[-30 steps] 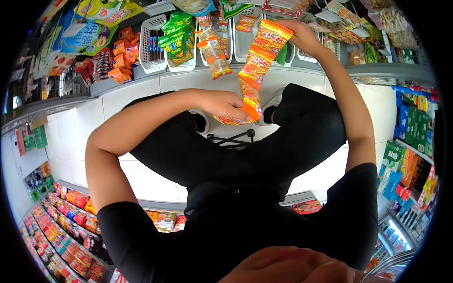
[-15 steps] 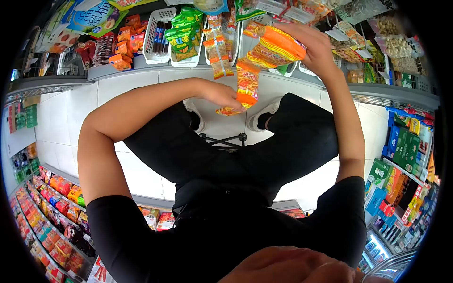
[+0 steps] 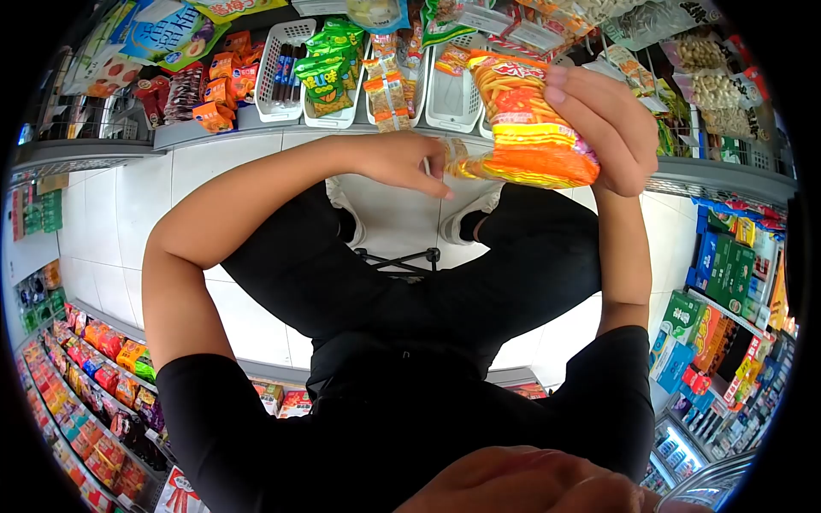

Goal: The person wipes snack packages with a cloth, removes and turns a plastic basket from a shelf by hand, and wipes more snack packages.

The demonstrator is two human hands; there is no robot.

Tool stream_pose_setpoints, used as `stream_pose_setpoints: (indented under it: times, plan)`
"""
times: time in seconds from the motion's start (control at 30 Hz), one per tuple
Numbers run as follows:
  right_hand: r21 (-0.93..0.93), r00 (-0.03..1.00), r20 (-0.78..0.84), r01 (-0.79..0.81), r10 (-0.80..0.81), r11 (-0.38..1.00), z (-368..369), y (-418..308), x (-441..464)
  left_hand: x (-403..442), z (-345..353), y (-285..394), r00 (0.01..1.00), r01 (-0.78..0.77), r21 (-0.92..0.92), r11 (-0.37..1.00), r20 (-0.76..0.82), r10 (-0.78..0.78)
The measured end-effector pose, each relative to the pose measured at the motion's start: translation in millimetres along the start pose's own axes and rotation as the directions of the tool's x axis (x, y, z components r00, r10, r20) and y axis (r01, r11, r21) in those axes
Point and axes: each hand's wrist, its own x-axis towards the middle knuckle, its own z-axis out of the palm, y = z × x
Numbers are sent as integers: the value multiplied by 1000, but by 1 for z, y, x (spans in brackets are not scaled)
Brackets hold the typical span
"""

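My right hand (image 3: 605, 128) is raised at the right of centre, its fingers wrapped round the edge of an orange and yellow snack packet (image 3: 526, 115) that faces the camera. More of the packet strip trails leftward from its lower end toward my left hand (image 3: 410, 164). My left hand has its thumb and fingers apart beside the trailing end, and whether it touches the strip is unclear. Just beyond, a white basket (image 3: 452, 107) holds a small orange packet (image 3: 451, 60). Left of it, a basket holds a strip of clear and orange packets (image 3: 386, 92).
Green snack bags (image 3: 329, 70) fill another basket, beside one with dark sticks (image 3: 283, 77). Orange packets (image 3: 224, 81) lie farther left. A black folding stool frame (image 3: 398, 259) stands between my feet. Stocked shelves (image 3: 103, 385) and boxes (image 3: 729, 269) line both sides.
My right hand has come nearer the camera with the packet, lifting the strip and turning its front into view. My left hand has opened from its grip on the strip's lower end.
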Motion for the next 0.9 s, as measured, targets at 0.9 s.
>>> stream_pose_setpoints:
  times: [0.9]
  plan:
    - [540, 601, 86, -698, 794, 470, 48, 18, -54, 14, -4, 13, 962, 25, -766, 643, -155, -223]
